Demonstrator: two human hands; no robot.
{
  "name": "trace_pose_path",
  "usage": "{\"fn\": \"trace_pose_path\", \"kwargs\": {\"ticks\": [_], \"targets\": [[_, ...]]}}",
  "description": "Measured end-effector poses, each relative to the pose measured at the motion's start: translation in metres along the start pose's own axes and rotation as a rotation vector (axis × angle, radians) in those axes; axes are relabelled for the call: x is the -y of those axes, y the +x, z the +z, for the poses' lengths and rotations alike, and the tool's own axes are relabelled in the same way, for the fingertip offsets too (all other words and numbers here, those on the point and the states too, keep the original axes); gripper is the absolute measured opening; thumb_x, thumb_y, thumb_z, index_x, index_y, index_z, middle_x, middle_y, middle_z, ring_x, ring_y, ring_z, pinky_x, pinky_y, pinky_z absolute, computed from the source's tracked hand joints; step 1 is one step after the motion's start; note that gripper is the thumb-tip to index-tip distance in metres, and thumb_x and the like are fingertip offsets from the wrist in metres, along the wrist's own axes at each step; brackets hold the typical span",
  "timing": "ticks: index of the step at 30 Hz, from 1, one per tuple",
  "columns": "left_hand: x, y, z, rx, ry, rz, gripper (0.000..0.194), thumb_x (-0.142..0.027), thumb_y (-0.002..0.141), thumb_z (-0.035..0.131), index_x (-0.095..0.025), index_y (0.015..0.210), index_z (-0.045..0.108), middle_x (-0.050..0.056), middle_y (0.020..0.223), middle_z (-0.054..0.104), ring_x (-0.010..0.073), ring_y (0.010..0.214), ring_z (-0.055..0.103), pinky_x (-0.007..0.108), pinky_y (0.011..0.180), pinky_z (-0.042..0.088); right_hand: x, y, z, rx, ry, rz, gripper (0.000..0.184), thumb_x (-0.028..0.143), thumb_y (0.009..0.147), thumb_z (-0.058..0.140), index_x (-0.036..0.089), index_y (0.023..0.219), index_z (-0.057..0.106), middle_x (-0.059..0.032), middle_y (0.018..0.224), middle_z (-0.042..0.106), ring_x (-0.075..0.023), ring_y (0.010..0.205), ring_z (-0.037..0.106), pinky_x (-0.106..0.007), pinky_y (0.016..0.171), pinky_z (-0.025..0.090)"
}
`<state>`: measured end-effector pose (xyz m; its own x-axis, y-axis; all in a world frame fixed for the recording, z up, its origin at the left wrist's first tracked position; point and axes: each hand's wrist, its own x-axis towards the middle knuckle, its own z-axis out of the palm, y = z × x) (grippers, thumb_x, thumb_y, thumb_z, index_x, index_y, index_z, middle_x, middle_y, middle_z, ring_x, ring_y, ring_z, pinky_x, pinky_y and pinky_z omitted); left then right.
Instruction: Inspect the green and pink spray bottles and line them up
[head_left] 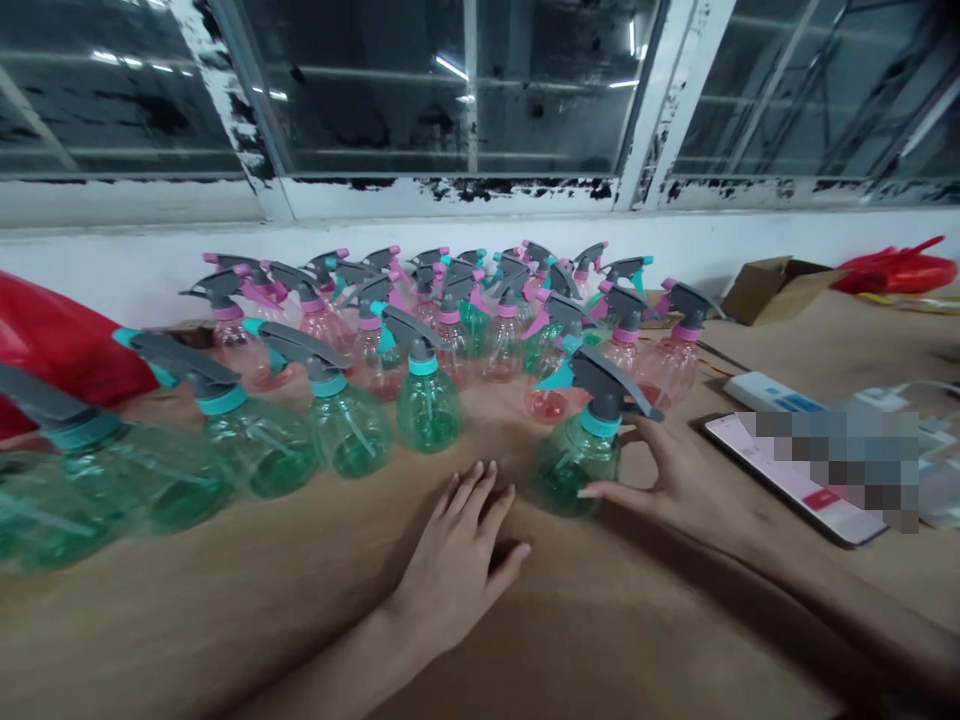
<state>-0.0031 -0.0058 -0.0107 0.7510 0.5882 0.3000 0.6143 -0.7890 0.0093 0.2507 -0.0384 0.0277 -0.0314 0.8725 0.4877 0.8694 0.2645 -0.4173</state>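
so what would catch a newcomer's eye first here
Probably the crowd of pink and green clear plastic spray bottles before the white wall. Right of centre, the right hand holds a round green bottle with a turquoise collar. Bright red plastic bulges in at far left.

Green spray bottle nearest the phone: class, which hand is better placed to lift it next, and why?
Right, probably: the right hand curves against the green spray bottle, while the left hand lies palm down on the tabletop, apart from it.

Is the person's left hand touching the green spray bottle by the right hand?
Apart: the head view shows a narrow strip of brown tabletop between the left hand and that green spray bottle.
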Motion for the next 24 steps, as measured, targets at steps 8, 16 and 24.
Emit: {"fn": "trace_pose_path", "kwargs": {"ticks": [8,16,24], "targets": [[-0.016,-0.022,0.005,-0.149,0.153,-0.058,0.042,-0.03,0.091,0.044,-0.005,0.121,0.058,0.02,0.122,0.061,0.0333,0.112,0.059,0.045,0.087,0.052,0.033,0.045,0.019,0.067,-0.139,0.055,0.068,0.066,0.075,0.057,0.012,0.117,0.048,-0.0164,0.099,0.069,-0.0352,0.088,0.067,-0.045,0.067,0.052],[-0.017,-0.022,0.002,-0.172,0.123,-0.054,0.04,-0.034,0.091,0.044,-0.009,0.117,0.062,0.016,0.121,0.063,0.0313,0.11,0.06,0.046,0.09,0.05,0.053,0.087,0.035,0.063,-0.327,-0.024,0.052,0.052,0.081,0.059,0.011,0.112,0.055,-0.019,0.108,0.064,-0.036,0.099,0.063,-0.043,0.071,0.052],[-0.015,-0.019,-0.004,-0.195,0.106,0.014,0.036,-0.035,0.09,0.049,-0.012,0.114,0.064,0.013,0.119,0.065,0.0314,0.11,0.06,0.054,0.1,0.038,0.047,0.102,0.046,0.078,-0.304,-0.054,0.057,0.054,0.082,0.058,0.007,0.114,0.055,-0.0183,0.108,0.064,-0.0342,0.099,0.063,-0.041,0.071,0.054]]}}
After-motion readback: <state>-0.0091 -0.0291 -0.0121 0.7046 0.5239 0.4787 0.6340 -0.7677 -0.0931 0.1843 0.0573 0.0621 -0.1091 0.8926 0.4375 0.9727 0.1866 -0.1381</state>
